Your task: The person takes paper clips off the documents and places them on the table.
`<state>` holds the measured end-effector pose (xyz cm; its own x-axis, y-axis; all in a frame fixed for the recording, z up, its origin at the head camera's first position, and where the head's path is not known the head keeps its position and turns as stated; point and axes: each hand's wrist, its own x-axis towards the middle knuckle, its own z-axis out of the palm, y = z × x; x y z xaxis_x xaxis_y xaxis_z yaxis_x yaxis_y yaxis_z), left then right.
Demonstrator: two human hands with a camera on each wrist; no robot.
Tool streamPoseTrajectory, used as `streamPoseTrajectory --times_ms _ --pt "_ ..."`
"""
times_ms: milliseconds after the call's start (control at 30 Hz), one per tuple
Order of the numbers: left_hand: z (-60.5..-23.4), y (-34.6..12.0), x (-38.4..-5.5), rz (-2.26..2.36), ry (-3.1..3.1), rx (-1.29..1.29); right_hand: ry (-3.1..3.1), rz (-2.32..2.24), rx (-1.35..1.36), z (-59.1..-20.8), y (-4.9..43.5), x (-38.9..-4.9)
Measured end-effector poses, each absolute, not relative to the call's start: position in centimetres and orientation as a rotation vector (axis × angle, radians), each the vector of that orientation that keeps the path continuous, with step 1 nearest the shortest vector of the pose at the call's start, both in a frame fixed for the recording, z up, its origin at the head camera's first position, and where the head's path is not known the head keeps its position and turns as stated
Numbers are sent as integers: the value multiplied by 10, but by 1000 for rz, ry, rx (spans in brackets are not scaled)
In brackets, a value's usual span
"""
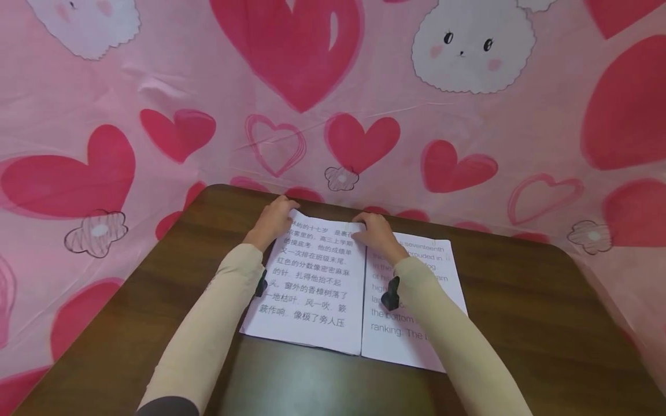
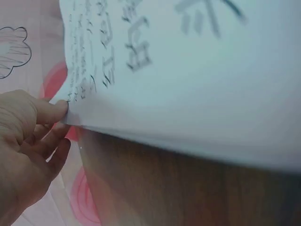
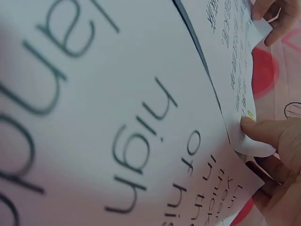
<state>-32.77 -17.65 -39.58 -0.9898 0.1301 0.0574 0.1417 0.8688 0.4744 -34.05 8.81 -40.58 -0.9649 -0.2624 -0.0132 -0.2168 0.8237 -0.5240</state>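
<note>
At frame centre, on desk (image 1: 520, 289): Chinese-text page (image 1: 312, 271) lay left of English-text page (image 1: 400, 342). Left hand (image 1: 272, 222), right hand (image 1: 380, 234): grips nearly closed, pinched former's top corners, presumably to steady it.

I read Chinese on the left page (image 1: 312, 283), including "十七岁" and "高三上学期", and English on the right page (image 1: 395, 341): "seventeenth", "high", "the bottom", "ranking", some words covered.

Left arm (image 1: 200, 335) and right arm (image 1: 458, 338) reach from near to far, angled inward; left hand (image 1: 272, 222) and right hand (image 1: 378, 234) both pinch, 2 thumbs (image 3: 263, 132) above curved fingers (image 2: 59, 155).
</note>
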Motion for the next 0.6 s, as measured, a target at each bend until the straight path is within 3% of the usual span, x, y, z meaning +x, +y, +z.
streamPoseTrajectory --times_ms 600 --pt "-374 -197 -306 -1130 -2853 -230 2886 -1199 -464 -382 90 -313"
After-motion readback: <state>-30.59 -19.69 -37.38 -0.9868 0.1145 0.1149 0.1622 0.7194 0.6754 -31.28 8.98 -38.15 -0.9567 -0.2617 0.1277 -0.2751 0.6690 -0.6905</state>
